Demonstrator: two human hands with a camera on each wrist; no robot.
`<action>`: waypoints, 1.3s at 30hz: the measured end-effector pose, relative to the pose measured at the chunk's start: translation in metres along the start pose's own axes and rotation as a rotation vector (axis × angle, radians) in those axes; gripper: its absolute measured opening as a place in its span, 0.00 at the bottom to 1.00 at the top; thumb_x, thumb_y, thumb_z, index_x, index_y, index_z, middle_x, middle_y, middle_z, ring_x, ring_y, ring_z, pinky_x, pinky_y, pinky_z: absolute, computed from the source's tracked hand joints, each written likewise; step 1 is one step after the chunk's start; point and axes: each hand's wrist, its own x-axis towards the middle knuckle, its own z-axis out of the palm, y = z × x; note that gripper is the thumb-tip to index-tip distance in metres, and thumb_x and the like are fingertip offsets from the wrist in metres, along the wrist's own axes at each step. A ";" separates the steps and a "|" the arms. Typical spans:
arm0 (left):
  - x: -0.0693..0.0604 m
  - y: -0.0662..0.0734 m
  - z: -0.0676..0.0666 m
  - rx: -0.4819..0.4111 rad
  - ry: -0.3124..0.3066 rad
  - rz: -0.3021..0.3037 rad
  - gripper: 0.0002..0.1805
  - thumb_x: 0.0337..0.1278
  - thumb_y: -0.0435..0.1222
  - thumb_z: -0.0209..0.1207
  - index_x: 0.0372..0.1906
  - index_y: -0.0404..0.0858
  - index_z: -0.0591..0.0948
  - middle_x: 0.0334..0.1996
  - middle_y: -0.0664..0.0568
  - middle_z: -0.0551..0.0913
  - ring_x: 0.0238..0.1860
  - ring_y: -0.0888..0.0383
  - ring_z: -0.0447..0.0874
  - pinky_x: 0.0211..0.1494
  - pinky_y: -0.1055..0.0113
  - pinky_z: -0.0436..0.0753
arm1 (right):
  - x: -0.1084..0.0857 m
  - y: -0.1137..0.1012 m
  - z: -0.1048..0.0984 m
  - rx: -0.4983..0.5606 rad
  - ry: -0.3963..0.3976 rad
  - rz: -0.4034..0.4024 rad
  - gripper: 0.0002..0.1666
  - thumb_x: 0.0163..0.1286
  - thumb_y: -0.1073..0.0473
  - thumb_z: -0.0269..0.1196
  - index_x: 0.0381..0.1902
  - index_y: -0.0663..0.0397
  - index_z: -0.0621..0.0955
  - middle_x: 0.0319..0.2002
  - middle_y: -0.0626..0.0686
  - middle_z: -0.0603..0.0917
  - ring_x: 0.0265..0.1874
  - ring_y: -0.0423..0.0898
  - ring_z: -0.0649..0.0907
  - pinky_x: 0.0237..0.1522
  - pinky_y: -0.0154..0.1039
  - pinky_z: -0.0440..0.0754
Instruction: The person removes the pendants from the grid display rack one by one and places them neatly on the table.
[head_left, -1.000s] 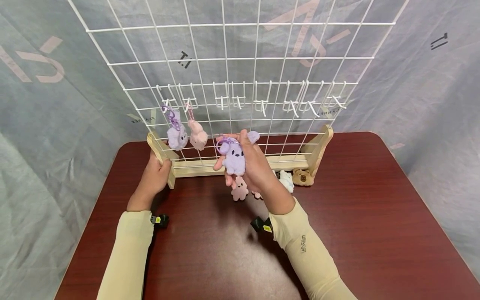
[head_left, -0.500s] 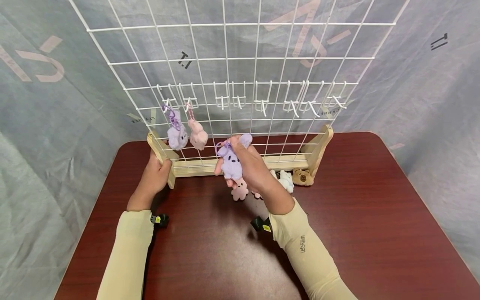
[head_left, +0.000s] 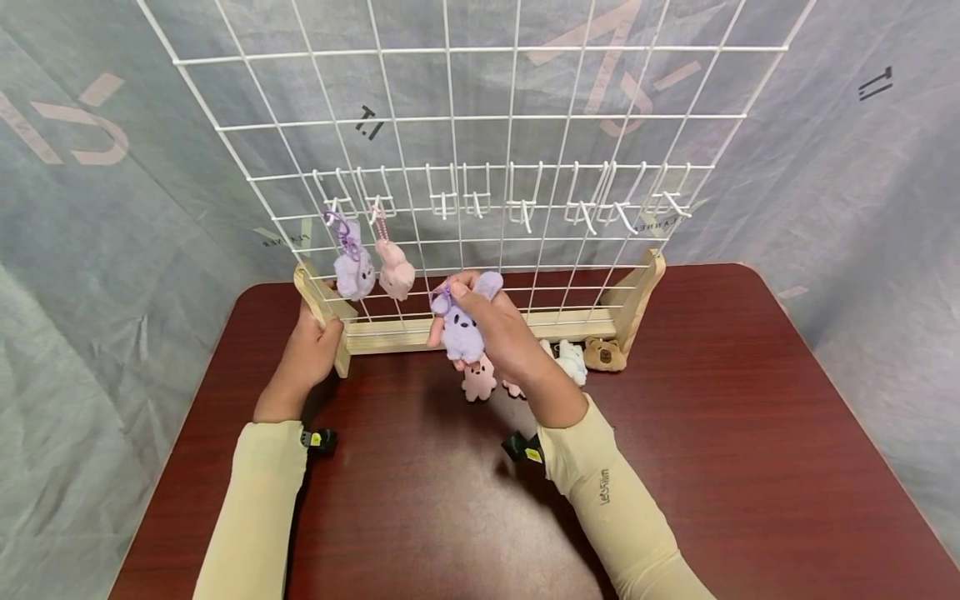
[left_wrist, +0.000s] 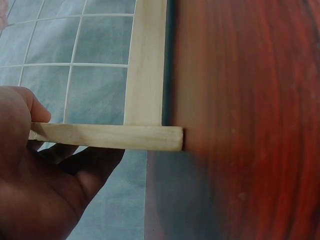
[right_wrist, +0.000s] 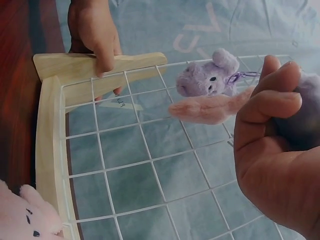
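My left hand point(head_left: 303, 354) grips the wooden side foot point(head_left: 321, 308) of a white wire grid rack; the left wrist view shows thumb and fingers on either side of that wood point(left_wrist: 107, 136). In front of the grid, my right hand point(head_left: 506, 333) holds a purple plush keychain point(head_left: 462, 337), its dark-eyed face turned up. The thumb lies near the plush's top, by a purple ring partly covered by the hand. In the right wrist view, curled fingers hide much of the plush point(right_wrist: 305, 112). On hooks at the left hang another purple plush point(head_left: 354, 277) and a pink plush point(head_left: 396, 271).
Several white hooks point(head_left: 525, 212) without toys line the grid point(head_left: 480, 121) to the right. Below, on the dark red table point(head_left: 420, 500), lie a pink plush point(head_left: 478, 385), a white plush point(head_left: 572, 363) and a brown bear plush point(head_left: 604, 356), beside the right foot point(head_left: 643, 292).
The purple plush in my right hand has dropped slightly and tilted, and the thumb has shifted left toward its ring. My left hand stays on the wooden foot.
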 end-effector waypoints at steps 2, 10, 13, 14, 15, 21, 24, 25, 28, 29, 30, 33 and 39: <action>0.000 0.001 -0.001 -0.007 -0.004 0.002 0.35 0.78 0.33 0.42 0.85 0.38 0.48 0.73 0.31 0.70 0.71 0.38 0.71 0.74 0.35 0.67 | 0.000 0.001 0.000 -0.011 0.004 -0.011 0.14 0.86 0.51 0.41 0.49 0.52 0.72 0.25 0.50 0.88 0.11 0.43 0.78 0.12 0.34 0.71; 0.000 0.001 0.000 -0.005 0.009 0.018 0.35 0.77 0.32 0.42 0.83 0.36 0.50 0.69 0.30 0.74 0.69 0.40 0.73 0.72 0.41 0.69 | 0.001 0.001 -0.001 0.005 0.008 -0.013 0.13 0.86 0.52 0.41 0.46 0.51 0.70 0.25 0.51 0.88 0.11 0.43 0.78 0.11 0.34 0.70; 0.001 0.001 0.001 0.000 0.018 0.028 0.33 0.76 0.31 0.43 0.82 0.34 0.52 0.66 0.31 0.75 0.67 0.41 0.74 0.72 0.51 0.70 | 0.000 0.000 -0.002 0.011 0.014 -0.004 0.13 0.86 0.53 0.41 0.46 0.52 0.71 0.24 0.51 0.87 0.11 0.43 0.79 0.11 0.34 0.73; 0.001 0.001 0.002 -0.002 0.020 0.030 0.33 0.75 0.31 0.43 0.81 0.34 0.53 0.66 0.31 0.75 0.67 0.42 0.74 0.71 0.54 0.70 | 0.000 -0.001 -0.002 0.014 0.016 -0.004 0.13 0.86 0.54 0.41 0.46 0.53 0.71 0.24 0.51 0.87 0.12 0.43 0.79 0.12 0.35 0.74; 0.001 0.002 0.002 -0.001 0.022 0.031 0.33 0.75 0.31 0.43 0.81 0.33 0.53 0.65 0.31 0.76 0.66 0.42 0.74 0.70 0.56 0.70 | 0.000 -0.001 -0.003 0.014 0.017 -0.003 0.13 0.86 0.54 0.41 0.46 0.53 0.70 0.24 0.52 0.87 0.12 0.43 0.79 0.12 0.35 0.75; 0.000 0.004 0.001 0.012 0.024 0.030 0.34 0.75 0.31 0.42 0.82 0.34 0.52 0.65 0.30 0.75 0.66 0.41 0.73 0.70 0.48 0.69 | -0.001 -0.001 -0.004 0.009 -0.003 0.021 0.13 0.87 0.53 0.39 0.47 0.52 0.69 0.23 0.51 0.87 0.12 0.42 0.80 0.12 0.34 0.76; 0.000 0.003 0.001 -0.001 0.023 0.031 0.34 0.75 0.31 0.42 0.82 0.34 0.52 0.65 0.30 0.75 0.66 0.41 0.74 0.70 0.46 0.68 | -0.001 -0.002 -0.004 0.007 -0.014 0.026 0.13 0.87 0.53 0.38 0.47 0.51 0.68 0.23 0.51 0.87 0.12 0.41 0.80 0.12 0.33 0.76; 0.000 0.003 0.001 -0.003 0.022 0.032 0.34 0.75 0.31 0.42 0.82 0.35 0.52 0.65 0.30 0.75 0.66 0.41 0.74 0.70 0.46 0.68 | 0.000 -0.002 -0.004 0.006 -0.016 0.025 0.13 0.87 0.53 0.38 0.47 0.51 0.68 0.23 0.51 0.87 0.12 0.41 0.80 0.13 0.33 0.76; 0.001 0.002 0.001 -0.005 0.020 0.036 0.34 0.76 0.31 0.42 0.82 0.35 0.52 0.66 0.30 0.74 0.67 0.41 0.73 0.71 0.44 0.68 | -0.001 -0.003 -0.004 -0.001 -0.019 0.024 0.13 0.87 0.53 0.38 0.46 0.52 0.68 0.23 0.51 0.87 0.13 0.41 0.80 0.13 0.33 0.77; 0.001 0.002 0.001 -0.003 0.020 0.038 0.34 0.76 0.31 0.42 0.82 0.34 0.52 0.66 0.30 0.74 0.67 0.41 0.73 0.71 0.44 0.68 | -0.001 -0.003 -0.004 -0.003 -0.018 0.025 0.14 0.87 0.53 0.38 0.46 0.52 0.69 0.23 0.51 0.87 0.13 0.41 0.80 0.13 0.33 0.77; 0.001 0.002 0.001 0.000 0.019 0.039 0.34 0.76 0.31 0.42 0.82 0.34 0.52 0.66 0.30 0.74 0.67 0.40 0.73 0.71 0.43 0.68 | -0.001 -0.003 -0.004 -0.004 -0.017 0.026 0.14 0.87 0.53 0.38 0.46 0.52 0.69 0.23 0.51 0.87 0.13 0.41 0.80 0.13 0.33 0.76; 0.001 0.001 0.002 0.004 0.020 0.037 0.34 0.76 0.31 0.42 0.82 0.35 0.52 0.66 0.30 0.74 0.67 0.40 0.73 0.71 0.42 0.68 | -0.001 -0.003 -0.004 -0.009 -0.011 0.017 0.14 0.87 0.53 0.39 0.45 0.52 0.69 0.23 0.50 0.87 0.13 0.41 0.80 0.13 0.34 0.76; 0.001 0.001 0.001 0.009 0.021 0.029 0.34 0.76 0.31 0.42 0.82 0.35 0.52 0.66 0.29 0.75 0.67 0.39 0.73 0.72 0.41 0.68 | 0.002 -0.002 -0.004 0.016 0.057 -0.033 0.10 0.86 0.58 0.44 0.50 0.56 0.72 0.30 0.50 0.89 0.21 0.41 0.85 0.18 0.34 0.82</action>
